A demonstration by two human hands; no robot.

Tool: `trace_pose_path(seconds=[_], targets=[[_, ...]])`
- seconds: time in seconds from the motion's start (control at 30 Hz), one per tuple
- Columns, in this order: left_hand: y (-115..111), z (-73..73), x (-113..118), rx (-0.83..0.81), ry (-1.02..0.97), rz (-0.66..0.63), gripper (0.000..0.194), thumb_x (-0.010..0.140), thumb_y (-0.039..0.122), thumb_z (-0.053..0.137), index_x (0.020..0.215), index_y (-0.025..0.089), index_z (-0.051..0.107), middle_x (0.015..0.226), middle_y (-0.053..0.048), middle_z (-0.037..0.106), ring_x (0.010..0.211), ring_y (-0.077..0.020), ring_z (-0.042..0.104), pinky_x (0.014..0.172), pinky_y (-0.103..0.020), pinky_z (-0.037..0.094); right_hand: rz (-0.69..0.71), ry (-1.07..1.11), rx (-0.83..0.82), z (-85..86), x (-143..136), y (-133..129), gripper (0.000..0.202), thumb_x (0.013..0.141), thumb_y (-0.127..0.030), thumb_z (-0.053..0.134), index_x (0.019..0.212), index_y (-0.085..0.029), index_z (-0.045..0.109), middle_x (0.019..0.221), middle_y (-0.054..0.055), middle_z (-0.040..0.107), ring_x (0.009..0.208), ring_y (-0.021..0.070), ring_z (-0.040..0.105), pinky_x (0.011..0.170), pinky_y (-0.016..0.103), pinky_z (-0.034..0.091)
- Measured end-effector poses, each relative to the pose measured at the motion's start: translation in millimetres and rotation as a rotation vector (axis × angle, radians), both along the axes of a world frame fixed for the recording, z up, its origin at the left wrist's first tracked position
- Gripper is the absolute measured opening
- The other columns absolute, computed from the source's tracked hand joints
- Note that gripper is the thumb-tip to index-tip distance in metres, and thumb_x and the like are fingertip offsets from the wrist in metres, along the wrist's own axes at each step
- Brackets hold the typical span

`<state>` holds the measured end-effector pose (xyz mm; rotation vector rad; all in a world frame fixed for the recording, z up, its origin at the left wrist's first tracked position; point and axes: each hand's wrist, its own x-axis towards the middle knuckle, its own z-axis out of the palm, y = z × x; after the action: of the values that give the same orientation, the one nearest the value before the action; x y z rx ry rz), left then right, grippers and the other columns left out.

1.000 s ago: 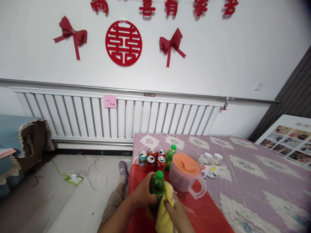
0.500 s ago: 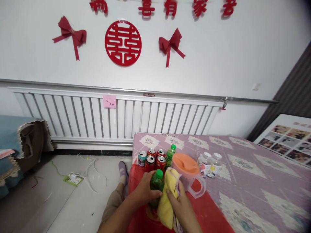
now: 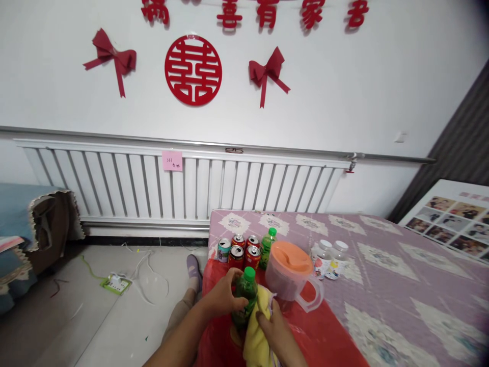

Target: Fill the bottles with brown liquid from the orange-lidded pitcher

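My left hand (image 3: 220, 298) grips a green plastic bottle (image 3: 244, 298) with a green cap, held upright over the red sheet (image 3: 324, 336) at the bed's near corner. My right hand (image 3: 277, 334) presses a yellow cloth (image 3: 257, 334) against the bottle's right side, fingers closed on the cloth. Just behind stands a pitcher with an orange lid (image 3: 292, 272).
Several red cans (image 3: 242, 251), a teal can (image 3: 223, 250) and a second green bottle (image 3: 267, 247) stand behind. Two small white-capped bottles (image 3: 329, 259) sit right of the pitcher on the purple bedspread (image 3: 382, 255). A radiator (image 3: 183, 186) lines the wall; a power strip (image 3: 115, 283) lies on the floor.
The yellow cloth rose beside the bottle's cap half a second ago and is now lower on the bottle's side again. My left hand kept its hold on the bottle.
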<state>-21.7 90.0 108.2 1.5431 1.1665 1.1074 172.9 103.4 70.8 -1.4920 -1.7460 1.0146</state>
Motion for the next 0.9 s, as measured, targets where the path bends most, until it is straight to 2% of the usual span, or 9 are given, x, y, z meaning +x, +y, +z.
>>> trace_pose_path(seconds=[0.13,0.27,0.33,0.43,0.53,0.73,0.83,0.9], targets=[[-2,2.4,1,0.008,0.054,-0.016,0.066,0.065,0.013,0.066,0.127,0.018,0.043,0.124,-0.007,0.06,0.111,-0.0225,0.059,0.098,-0.035,0.046,-0.019,0.031,0.076,16.4,2,0,0.062,0.072,-0.038,0.052,0.129,-0.014,0.051,0.118,0.014,0.069,0.109,0.0269,0.066,0.092,0.035,0.05],[-6,-1.8,12,0.01,0.146,0.155,0.079,0.061,0.023,0.076,0.132,0.015,0.044,0.133,-0.012,0.051,0.123,-0.0277,0.049,0.107,-0.037,0.039,-0.057,0.047,0.149,39.1,3,-1,0.065,0.073,-0.046,0.053,0.13,-0.015,0.054,0.115,0.013,0.07,0.107,0.0291,0.066,0.087,0.036,0.053],[-7,-3.6,18,0.017,0.183,0.221,0.082,0.058,0.023,0.078,0.133,0.014,0.046,0.131,-0.012,0.051,0.125,-0.0284,0.046,0.109,-0.037,0.037,-0.08,0.049,0.2,49.0,2,-1,0.067,0.072,-0.047,0.052,0.13,-0.014,0.055,0.121,0.015,0.067,0.112,0.0296,0.064,0.091,0.036,0.052],[-7,-2.9,22,0.018,0.188,0.245,0.079,0.059,0.022,0.076,0.132,0.016,0.048,0.128,-0.011,0.053,0.123,-0.0278,0.048,0.108,-0.036,0.038,-0.049,0.042,0.254,56.5,1,0,0.064,0.069,-0.043,0.052,0.125,-0.014,0.059,0.128,0.016,0.064,0.119,0.0302,0.059,0.1,0.038,0.046],[-6,-0.9,18,0.027,0.142,0.187,0.074,0.061,0.021,0.074,0.13,0.018,0.05,0.127,-0.01,0.055,0.119,-0.0272,0.052,0.105,-0.037,0.041,-0.012,0.052,0.184,50.5,1,2,0.065,0.067,-0.041,0.05,0.124,-0.013,0.059,0.126,0.016,0.065,0.116,0.0308,0.061,0.1,0.041,0.046],[-2,1.1,2,0.018,-0.011,-0.041,0.075,0.061,0.011,0.068,0.131,0.021,0.042,0.125,-0.007,0.059,0.111,-0.0231,0.06,0.094,-0.034,0.049,0.09,0.062,0.065,19.1,1,-1,0.061,0.063,-0.036,0.048,0.118,-0.013,0.061,0.119,0.016,0.069,0.108,0.0299,0.065,0.097,0.04,0.046],[-3,4.9,-2,0.009,0.001,-0.067,0.067,0.062,0.009,0.064,0.124,0.021,0.044,0.122,-0.005,0.061,0.109,-0.0219,0.06,0.093,-0.034,0.049,0.089,0.052,0.077,13.4,1,-2,0.059,0.064,-0.035,0.049,0.117,-0.015,0.063,0.116,0.013,0.071,0.106,0.0293,0.065,0.097,0.04,0.047],[-5,6.5,0,-0.008,0.046,-0.044,0.069,0.062,0.012,0.067,0.127,0.021,0.043,0.124,-0.005,0.06,0.11,-0.0231,0.058,0.097,-0.036,0.047,0.081,0.036,0.098,16.2,1,-1,0.057,0.064,-0.036,0.05,0.116,-0.015,0.064,0.115,0.013,0.071,0.105,0.0296,0.065,0.096,0.04,0.047]])
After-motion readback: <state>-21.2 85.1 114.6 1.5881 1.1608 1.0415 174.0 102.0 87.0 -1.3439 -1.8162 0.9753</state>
